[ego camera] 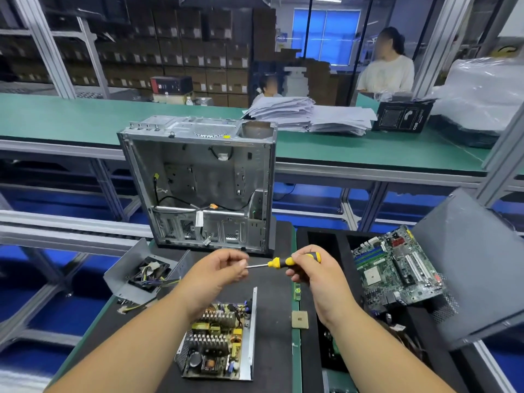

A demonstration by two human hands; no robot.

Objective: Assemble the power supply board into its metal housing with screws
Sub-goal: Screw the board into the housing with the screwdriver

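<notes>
Sitting low in its metal housing (251, 333) on the black mat (272, 307), the power supply board (215, 340) is waiting below a worker's hands. The right hand (309, 275) is gripping a yellow-and-black screwdriver (283, 262) while the left hand (221, 268) is pinching at its tip, apparently loading a screw; no driven screws are showing, so fastening seemingly remains. No legible writing nearby.

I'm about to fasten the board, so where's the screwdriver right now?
In the head view, the screwdriver is centre frame, handle in the right hand, tip at the left hand, above the power supply board.
</notes>
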